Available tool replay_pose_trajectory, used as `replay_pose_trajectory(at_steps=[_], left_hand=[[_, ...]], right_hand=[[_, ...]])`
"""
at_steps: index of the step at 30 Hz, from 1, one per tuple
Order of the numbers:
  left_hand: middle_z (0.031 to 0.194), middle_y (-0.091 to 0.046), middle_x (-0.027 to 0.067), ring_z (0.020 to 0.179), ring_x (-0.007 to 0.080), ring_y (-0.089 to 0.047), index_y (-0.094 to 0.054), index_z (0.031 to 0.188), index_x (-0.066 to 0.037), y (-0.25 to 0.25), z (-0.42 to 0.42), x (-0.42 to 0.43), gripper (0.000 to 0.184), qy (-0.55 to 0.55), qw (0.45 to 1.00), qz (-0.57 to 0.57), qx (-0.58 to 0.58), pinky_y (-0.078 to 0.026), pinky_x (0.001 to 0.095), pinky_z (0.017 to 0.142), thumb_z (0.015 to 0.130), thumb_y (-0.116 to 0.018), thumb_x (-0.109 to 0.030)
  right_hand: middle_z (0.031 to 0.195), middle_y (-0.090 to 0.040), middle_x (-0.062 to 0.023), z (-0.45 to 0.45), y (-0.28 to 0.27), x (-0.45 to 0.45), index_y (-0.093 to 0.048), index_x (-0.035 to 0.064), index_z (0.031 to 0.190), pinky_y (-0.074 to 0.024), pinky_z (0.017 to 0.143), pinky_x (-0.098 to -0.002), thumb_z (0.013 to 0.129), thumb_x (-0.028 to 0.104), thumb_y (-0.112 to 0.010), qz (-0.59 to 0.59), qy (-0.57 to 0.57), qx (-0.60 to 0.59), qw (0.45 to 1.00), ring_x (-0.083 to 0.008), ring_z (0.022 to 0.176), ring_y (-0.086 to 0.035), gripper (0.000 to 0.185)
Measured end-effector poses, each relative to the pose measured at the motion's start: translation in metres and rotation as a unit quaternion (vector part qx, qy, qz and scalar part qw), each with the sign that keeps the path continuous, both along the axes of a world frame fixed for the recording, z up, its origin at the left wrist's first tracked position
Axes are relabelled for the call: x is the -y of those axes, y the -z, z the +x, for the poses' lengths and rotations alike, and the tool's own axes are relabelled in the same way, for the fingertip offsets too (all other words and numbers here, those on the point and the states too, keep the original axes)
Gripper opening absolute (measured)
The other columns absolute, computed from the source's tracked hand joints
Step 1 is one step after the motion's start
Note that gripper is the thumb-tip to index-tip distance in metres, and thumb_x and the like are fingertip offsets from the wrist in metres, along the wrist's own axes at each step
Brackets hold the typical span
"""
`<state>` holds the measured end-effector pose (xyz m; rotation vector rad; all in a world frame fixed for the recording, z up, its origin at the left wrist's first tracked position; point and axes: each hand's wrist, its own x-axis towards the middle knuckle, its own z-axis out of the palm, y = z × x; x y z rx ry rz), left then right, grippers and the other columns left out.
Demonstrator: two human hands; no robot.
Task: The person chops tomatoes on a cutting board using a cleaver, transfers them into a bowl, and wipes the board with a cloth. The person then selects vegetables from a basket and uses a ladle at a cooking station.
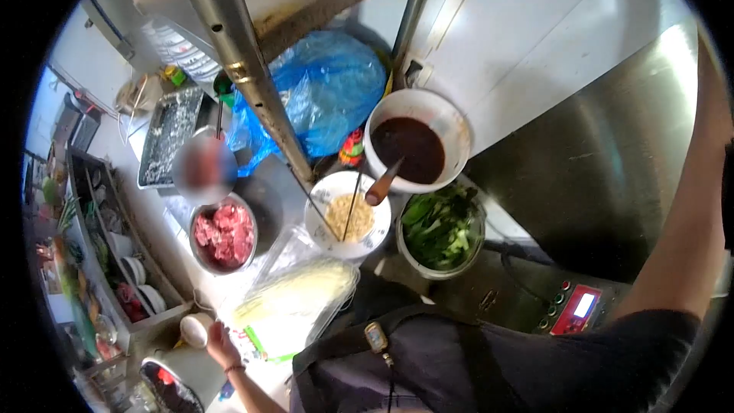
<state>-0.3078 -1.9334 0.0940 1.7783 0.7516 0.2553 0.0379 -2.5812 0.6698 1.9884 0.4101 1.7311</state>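
My left hand [222, 349], low at the left, has its fingers closed at the rim of a small white cup [196, 330]. Just right of it lies a clear plastic bag of pale noodles [294, 302] with green print near its bottom. My right forearm [688, 206] reaches up along the right edge, and the hand at its end is out of view. In front of me are a white bowl of chopped garlic-like bits [355, 218] with chopsticks [352, 206] in it, a tub of dark sauce [409, 149] with a wooden-handled utensil [382, 183], and a container of leafy greens [440, 226].
A metal bowl of raw meat [224, 233] stands left of the chopsticks. Behind are a blue plastic bag [325, 88], a metal post [245, 61] and a dark tray [172, 138]. On the right are a steel surface [581, 153] and a red control panel [577, 310].
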Motion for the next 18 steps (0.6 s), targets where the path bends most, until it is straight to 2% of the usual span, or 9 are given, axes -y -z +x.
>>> replay_pose_trajectory(at_steps=[2, 4, 5, 7, 10, 14, 16, 17, 18], left_hand=[[0.095, -0.063, 0.0085, 0.09, 0.0152, -0.06, -0.058, 0.102, 0.006, -0.01, 0.03, 0.016, 0.017, 0.141, 0.982, 0.119, -0.028, -0.051, 0.0271, 0.079, 0.085, -0.053, 0.005], [0.097, -0.062, 0.0083, 0.089, 0.0147, -0.06, -0.057, 0.103, 0.005, -0.011, 0.061, 0.035, 0.018, 0.169, 0.982, 0.074, 0.025, -0.051, 0.0263, 0.079, 0.085, -0.054, 0.005], [0.098, -0.062, 0.0086, 0.089, 0.0152, -0.061, -0.057, 0.104, 0.005, -0.014, 0.077, 0.042, 0.018, 0.138, 0.989, -0.038, 0.042, -0.051, 0.0262, 0.079, 0.086, -0.053, 0.004], [0.098, -0.062, 0.0097, 0.089, 0.0156, -0.061, -0.057, 0.104, 0.005, -0.034, 0.102, 0.065, 0.019, 0.229, 0.971, 0.063, 0.022, -0.051, 0.0263, 0.079, 0.085, -0.052, 0.006], [0.097, -0.062, 0.0097, 0.088, 0.0151, -0.062, -0.058, 0.103, 0.004, -0.065, 0.127, 0.092, 0.021, 0.334, 0.929, 0.153, 0.04, -0.051, 0.0259, 0.077, 0.083, -0.052, 0.009], [0.093, -0.064, 0.0102, 0.083, 0.0156, -0.064, -0.061, 0.099, 0.003, -0.092, 0.135, 0.101, 0.019, 0.404, 0.877, 0.239, 0.098, -0.053, 0.0262, 0.071, 0.082, -0.053, 0.008], [0.093, -0.064, 0.0114, 0.082, 0.0166, -0.065, -0.062, 0.097, 0.003, -0.089, 0.13, 0.09, 0.018, 0.416, 0.867, 0.245, 0.127, -0.053, 0.0263, 0.071, 0.08, -0.055, 0.009], [0.093, -0.064, 0.0116, 0.081, 0.0168, -0.065, -0.062, 0.096, 0.004, -0.089, 0.126, 0.085, 0.018, 0.419, 0.868, 0.239, 0.119, -0.053, 0.0263, 0.071, 0.08, -0.055, 0.009], [0.093, -0.064, 0.0117, 0.081, 0.0169, -0.065, -0.062, 0.096, 0.004, -0.09, 0.121, 0.078, 0.018, 0.421, 0.869, 0.235, 0.111, -0.053, 0.0263, 0.071, 0.08, -0.055, 0.009]], right_hand=[[0.128, -0.046, -0.0201, -0.023, 0.042, -0.007, -0.049, -0.0029, 0.12, -0.0353, 0.1, -0.038, 0.079, 0.01, -0.062, -0.061, -0.057, -0.015, 0.996, -0.0332, 0.119, -0.044, 0.045], [0.125, -0.05, -0.0189, -0.043, 0.089, -0.009, -0.052, -0.0022, 0.117, -0.038, 0.098, -0.0367, 0.08, 0.008, -0.061, -0.094, -0.094, -0.044, 0.99, -0.0317, 0.117, -0.047, 0.04], [0.124, -0.051, -0.0183, -0.053, 0.116, -0.007, -0.053, -0.0019, 0.116, -0.0393, 0.097, -0.036, 0.08, 0.007, -0.061, -0.098, -0.104, -0.069, 0.987, -0.0309, 0.116, -0.049, 0.038], [0.122, -0.054, -0.0171, -0.073, 0.186, -0.001, -0.056, -0.0011, 0.114, -0.042, 0.095, -0.0347, 0.081, 0.005, -0.061, -0.073, -0.116, -0.137, 0.981, -0.0294, 0.113, -0.052, 0.034], [0.112, -0.062, -0.0132, -0.112, 0.299, 0.006, -0.064, 0.0041, 0.104, -0.051, 0.082, -0.0315, 0.083, 0.0, -0.059, 0.091, -0.065, -0.283, 0.952, -0.0237, 0.099, -0.063, 0.023], [0.107, -0.065, -0.0108, -0.198, 0.423, 0.024, -0.059, 0.0122, 0.115, -0.0545, 0.07, -0.0303, 0.085, 0.002, -0.056, 0.344, -0.009, -0.311, 0.886, -0.0187, 0.075, -0.067, 0.031], [0.104, -0.065, -0.0115, -0.242, 0.451, 0.004, -0.059, 0.0121, 0.114, -0.0543, 0.063, -0.0277, 0.085, 0.003, -0.057, 0.39, 0.059, -0.39, 0.832, -0.0177, 0.076, -0.068, 0.031], [0.087, -0.067, -0.0101, -0.255, 0.461, -0.008, -0.06, 0.011, 0.112, -0.0511, 0.055, -0.027, 0.084, 0.003, -0.058, 0.344, 0.05, -0.382, 0.856, -0.0165, 0.064, -0.064, 0.029], [0.087, -0.067, -0.0101, -0.267, 0.463, -0.022, -0.06, 0.011, 0.112, -0.0511, 0.055, -0.027, 0.084, 0.003, -0.058, 0.353, 0.053, -0.381, 0.853, -0.0165, 0.064, -0.064, 0.029]])
